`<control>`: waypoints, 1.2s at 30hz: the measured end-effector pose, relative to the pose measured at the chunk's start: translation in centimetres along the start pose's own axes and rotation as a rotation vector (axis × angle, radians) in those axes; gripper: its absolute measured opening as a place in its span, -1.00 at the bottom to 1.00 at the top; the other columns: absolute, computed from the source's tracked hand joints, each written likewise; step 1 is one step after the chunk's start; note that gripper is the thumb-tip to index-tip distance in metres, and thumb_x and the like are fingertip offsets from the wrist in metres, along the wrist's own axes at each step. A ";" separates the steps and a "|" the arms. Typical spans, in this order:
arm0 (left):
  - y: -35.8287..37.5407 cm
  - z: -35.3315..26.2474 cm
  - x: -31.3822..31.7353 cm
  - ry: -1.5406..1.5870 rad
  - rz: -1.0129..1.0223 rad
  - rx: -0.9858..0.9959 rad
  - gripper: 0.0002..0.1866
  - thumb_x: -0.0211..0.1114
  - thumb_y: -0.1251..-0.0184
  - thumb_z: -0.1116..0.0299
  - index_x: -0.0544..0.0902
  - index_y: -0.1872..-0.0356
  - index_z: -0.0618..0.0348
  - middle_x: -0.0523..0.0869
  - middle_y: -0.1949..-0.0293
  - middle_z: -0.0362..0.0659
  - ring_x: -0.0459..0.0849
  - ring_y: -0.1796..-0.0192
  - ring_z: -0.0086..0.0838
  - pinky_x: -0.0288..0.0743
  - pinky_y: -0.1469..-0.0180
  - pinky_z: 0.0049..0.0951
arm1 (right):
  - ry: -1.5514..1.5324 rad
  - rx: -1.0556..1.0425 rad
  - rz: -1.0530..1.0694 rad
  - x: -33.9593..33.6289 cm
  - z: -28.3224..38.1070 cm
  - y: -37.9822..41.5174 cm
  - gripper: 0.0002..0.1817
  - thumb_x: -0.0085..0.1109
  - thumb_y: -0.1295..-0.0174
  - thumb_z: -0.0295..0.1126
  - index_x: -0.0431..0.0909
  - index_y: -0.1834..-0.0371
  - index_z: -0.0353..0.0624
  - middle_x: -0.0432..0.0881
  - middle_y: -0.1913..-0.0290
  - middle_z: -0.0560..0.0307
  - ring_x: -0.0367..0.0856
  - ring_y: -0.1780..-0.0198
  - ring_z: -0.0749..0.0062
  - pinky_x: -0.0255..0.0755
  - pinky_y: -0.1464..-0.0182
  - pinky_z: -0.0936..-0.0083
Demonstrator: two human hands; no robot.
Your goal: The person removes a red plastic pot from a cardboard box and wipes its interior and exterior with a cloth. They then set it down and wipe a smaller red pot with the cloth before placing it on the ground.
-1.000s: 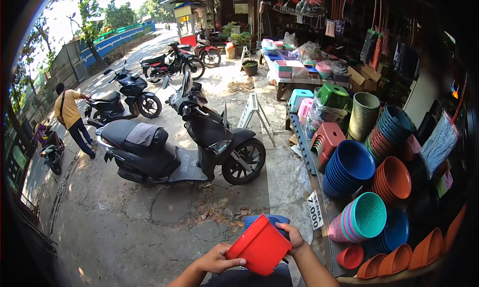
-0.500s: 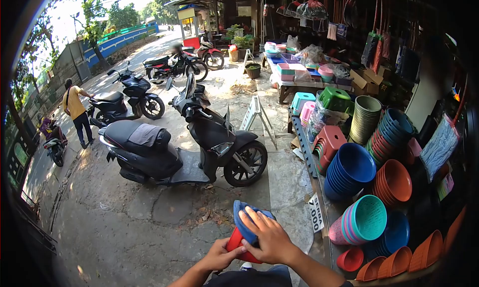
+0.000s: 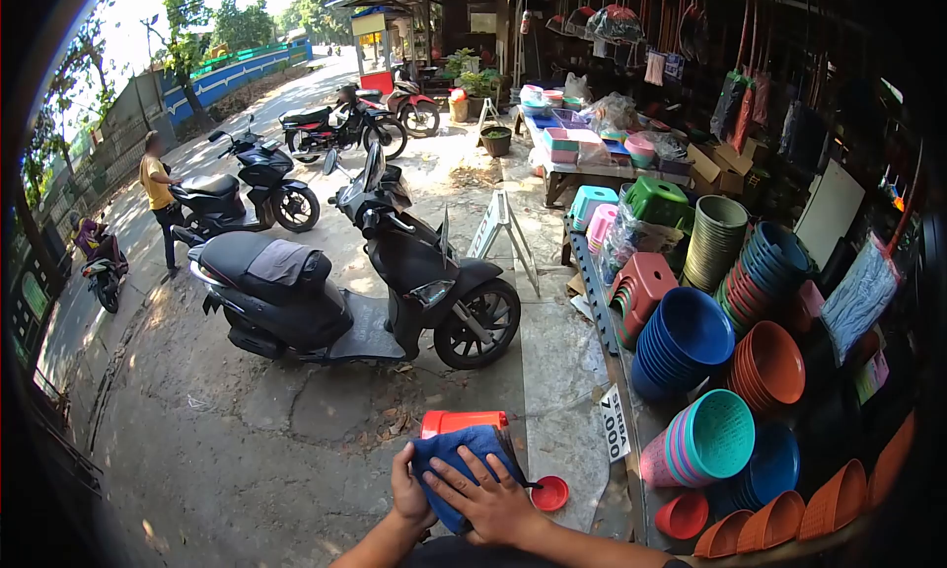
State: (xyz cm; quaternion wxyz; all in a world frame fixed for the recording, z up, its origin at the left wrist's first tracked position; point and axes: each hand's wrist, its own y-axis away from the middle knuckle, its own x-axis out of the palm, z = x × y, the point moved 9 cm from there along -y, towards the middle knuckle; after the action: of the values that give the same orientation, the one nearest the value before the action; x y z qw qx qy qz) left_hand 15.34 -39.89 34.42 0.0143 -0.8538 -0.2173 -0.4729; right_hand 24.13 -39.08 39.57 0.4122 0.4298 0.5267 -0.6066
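Observation:
A red plastic container is held low in front of me, its upper end showing past a dark blue cloth. The cloth covers most of the container, so its full shape is hidden. My left hand is closed at the left side, thumb and fingers around the cloth-covered container. Across the cloth lies my right hand, fingers somewhat spread, pressing it against the container. Just right of that hand is a small round red piece, like a cup or bowl; its link to the container cannot be made out.
Stacked tubs, baskets and stools stand to the right beside a price sign. A black scooter is parked ahead, near a folding sign. A person in yellow stands far left.
The red container has turned, and its wide end now points away from me. The cloth spreads over its near side. My left hand has shifted left and up; the person in yellow has turned.

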 end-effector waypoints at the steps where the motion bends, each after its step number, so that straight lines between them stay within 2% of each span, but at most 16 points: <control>1: -0.2 -0.4 -0.1 0.004 0.000 0.001 -0.35 -0.19 -0.42 -0.11 0.47 -0.23 0.24 0.62 -0.14 0.06 0.61 -0.18 -0.14 0.41 -0.31 -0.18 | 0.035 -0.009 -0.012 0.7 0.3 0.5 0.00 0.24 0.14 0.10 0.17 -0.52 0.27 0.08 -0.58 0.28 -0.11 -0.60 0.10 -0.58 -0.53 0.01; 7: -1.2 0.4 0.0 0.241 -0.057 -0.111 -0.46 -0.14 -0.54 0.06 0.40 -0.29 0.28 0.51 -0.27 0.10 0.51 -0.30 -0.08 0.32 -0.39 -0.09 | 0.022 0.088 -0.193 4.8 0.1 4.5 -0.13 0.16 -0.05 0.15 0.18 -0.51 0.33 0.03 -0.59 0.24 -0.29 -0.61 0.00 -0.55 -0.53 -0.04; 10: -1.4 1.3 0.0 0.308 0.014 -0.179 -0.44 -0.16 -0.57 0.03 0.35 -0.36 0.23 0.42 -0.36 0.08 0.43 -0.37 -0.10 0.24 -0.44 -0.03 | -0.167 0.221 -0.462 2.1 -2.0 5.3 0.03 0.17 -0.12 0.07 -0.15 -0.57 -0.08 -0.32 -0.56 -0.32 -0.24 -0.56 -0.27 -0.31 -0.50 -0.18; 13: -1.5 2.0 0.0 0.324 0.054 -0.229 -0.45 -0.14 -0.57 0.03 0.33 -0.37 0.20 0.42 -0.36 0.06 0.43 -0.38 -0.12 0.23 -0.44 0.00 | -0.702 0.357 -0.617 -1.2 -5.3 4.5 0.04 0.11 -0.18 0.09 -0.21 -0.54 -0.28 -0.32 -0.56 -0.31 -0.25 -0.57 -0.20 -0.20 -0.49 -0.16; 14: -1.5 2.3 -0.2 0.336 0.071 -0.256 -0.45 -0.12 -0.58 0.03 0.32 -0.38 0.19 0.43 -0.35 0.04 0.42 -0.38 -0.13 0.23 -0.44 0.01 | -0.847 0.381 -0.793 -2.4 -6.0 4.8 -0.08 -0.06 -0.29 0.14 -0.01 -0.47 -0.42 0.02 -0.51 -0.26 0.05 -0.52 -0.04 0.03 -0.47 0.02; 15: -1.3 2.3 -0.5 0.334 0.075 -0.263 -0.45 -0.12 -0.58 0.03 0.32 -0.38 0.19 0.43 -0.35 0.04 0.42 -0.38 -0.13 0.23 -0.44 0.01 | -0.843 0.386 -0.798 -2.3 -6.5 5.6 -0.08 -0.06 -0.29 0.14 -0.01 -0.47 -0.42 0.02 -0.51 -0.26 0.05 -0.52 -0.04 0.03 -0.47 0.02; 17: -0.3 3.4 0.0 0.342 0.203 -0.394 -0.46 -0.10 -0.57 0.04 0.34 -0.37 0.19 0.44 -0.35 0.04 0.42 -0.38 -0.15 0.25 -0.43 0.03 | -1.672 0.890 -0.532 4.6 -9.7 8.6 -0.22 -0.22 -0.40 0.09 0.21 -0.38 -0.45 0.39 -0.34 -0.19 0.36 -0.38 0.10 0.19 -0.42 0.22; 19: 0.3 4.4 -0.7 0.199 0.185 -0.460 -0.46 -0.05 -0.56 0.05 0.33 -0.37 0.21 0.47 -0.32 0.04 0.47 -0.34 -0.18 0.32 -0.39 -0.03 | -2.084 0.808 -0.500 4.7 -11.4 8.0 -0.35 -0.33 -0.48 0.01 0.38 -0.28 -0.40 0.60 -0.15 -0.08 0.56 -0.20 0.25 0.32 -0.34 0.37; 20: 0.5 5.1 -1.3 0.054 0.165 -0.519 -0.45 -0.01 -0.55 0.07 0.32 -0.37 0.23 0.50 -0.29 0.03 0.53 -0.29 -0.21 0.38 -0.35 -0.09 | -2.125 0.738 -0.302 4.0 -11.3 7.5 -0.42 -0.25 -0.50 -0.09 0.37 -0.28 -0.43 0.53 -0.24 -0.07 0.46 -0.30 0.27 0.22 -0.40 0.38; 21: 0.9 5.7 -1.9 -0.091 0.143 -0.575 -0.45 0.03 -0.54 0.08 0.32 -0.37 0.25 0.53 -0.26 0.03 0.58 -0.24 -0.24 0.45 -0.31 -0.15 | -2.124 0.741 -0.305 3.8 -12.3 8.0 -0.42 -0.25 -0.50 -0.09 0.37 -0.28 -0.43 0.53 -0.24 -0.07 0.46 -0.30 0.27 0.22 -0.40 0.38; 23: 0.7 6.7 -2.2 -0.159 0.140 -0.617 -0.46 0.13 -0.50 0.10 0.38 -0.30 0.29 0.62 -0.16 -0.01 0.64 -0.16 -0.31 0.51 -0.25 -0.24 | -1.866 0.968 0.244 5.8 -11.5 8.8 -0.42 -0.11 -0.46 -0.11 0.31 -0.35 -0.37 0.49 -0.29 -0.06 0.45 -0.30 0.31 0.22 -0.40 0.38; 24: 0.3 7.2 -2.6 -0.264 0.141 -0.611 -0.48 0.14 -0.49 0.12 0.40 -0.27 0.29 0.64 -0.12 -0.03 0.66 -0.12 -0.33 0.53 -0.22 -0.26 | -1.890 0.853 0.320 4.9 -10.8 7.9 -0.38 -0.03 -0.43 -0.12 0.23 -0.44 -0.27 0.36 -0.40 -0.07 0.34 -0.38 0.32 0.16 -0.43 0.38; 29: -0.9 7.6 -3.5 -0.608 0.156 -0.478 -0.61 0.15 -0.49 0.22 0.49 -0.16 0.29 0.67 -0.02 -0.05 0.69 0.00 -0.41 0.57 -0.12 -0.35 | -1.144 0.347 0.273 1.8 -9.2 3.8 -0.31 0.01 -0.36 -0.10 0.12 -0.52 -0.08 0.10 -0.55 -0.03 0.04 -0.55 0.08 -0.04 -0.51 0.29; 31: -1.3 7.3 -4.2 -0.611 0.105 -0.417 -0.63 0.14 -0.50 0.23 0.50 -0.15 0.29 0.68 -0.01 -0.06 0.69 0.00 -0.41 0.57 -0.11 -0.35 | -0.518 0.231 0.317 0.3 -7.0 3.1 -0.30 0.06 -0.31 -0.11 0.14 -0.52 0.07 0.11 -0.55 0.07 0.05 -0.53 -0.09 -0.08 -0.51 0.08; 32: -1.6 6.6 -4.6 -0.613 0.055 -0.354 -0.64 0.13 -0.50 0.24 0.51 -0.13 0.29 0.68 0.00 -0.06 0.69 0.01 -0.41 0.57 -0.11 -0.36 | -0.469 0.244 0.268 -0.5 -6.3 2.8 -0.27 0.13 -0.25 -0.11 0.16 -0.53 0.24 0.10 -0.56 0.17 0.00 -0.55 -0.11 -0.14 -0.50 -0.08; 36: -2.1 4.8 -5.0 -0.392 -0.097 -0.230 -0.62 0.09 -0.52 0.24 0.48 -0.16 0.32 0.67 -0.03 -0.02 0.69 -0.02 -0.33 0.57 -0.14 -0.28 | -0.357 0.227 0.070 -2.2 -5.3 2.7 -0.20 0.19 -0.15 -0.18 0.15 -0.53 0.09 0.05 -0.57 0.04 0.01 -0.54 -0.16 -0.13 -0.50 -0.06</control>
State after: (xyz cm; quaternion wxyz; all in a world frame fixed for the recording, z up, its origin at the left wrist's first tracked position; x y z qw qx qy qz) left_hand 16.12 -38.64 27.33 -0.1482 -0.9139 -0.2015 -0.3196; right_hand 27.82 -34.02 40.47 0.4687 0.3773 0.3583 -0.7138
